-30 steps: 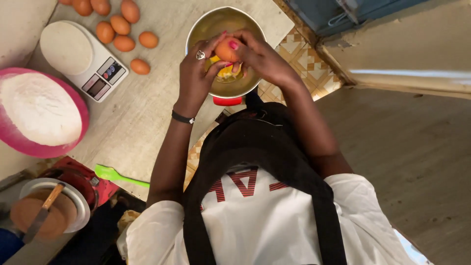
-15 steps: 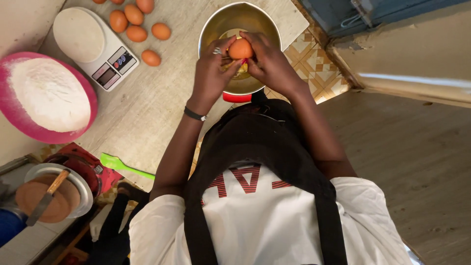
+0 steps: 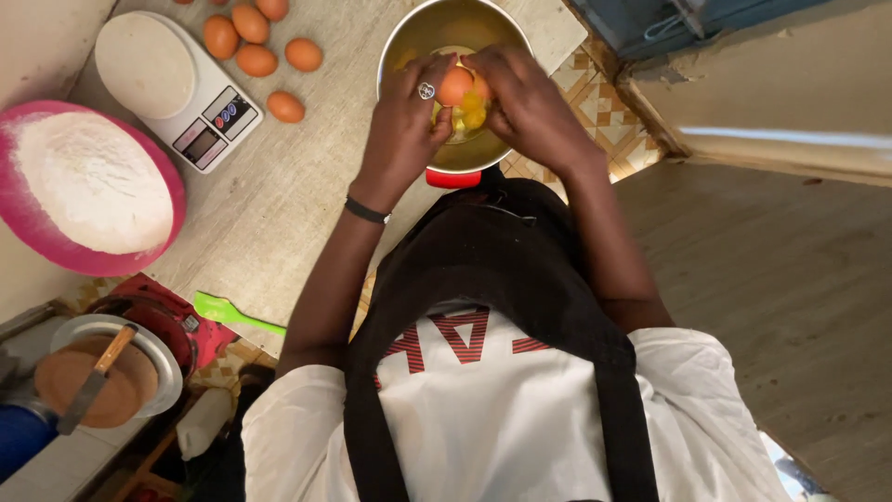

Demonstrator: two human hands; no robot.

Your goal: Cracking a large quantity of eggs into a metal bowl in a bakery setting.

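From the head view, a brown egg [image 3: 455, 85] was gripped between the left hand [image 3: 406, 116] and right hand [image 3: 525, 102], directly above the metal bowl [image 3: 409, 42], where yolks [image 3: 472, 113] were seen just below.

The bowl [image 3: 409, 46] rim rings the fingers [image 3: 423, 79] closely – open room is left above. Loose eggs [image 3: 255, 42] and a scale [image 3: 177, 88] are set beside them, across bare counter [image 3: 279, 195].
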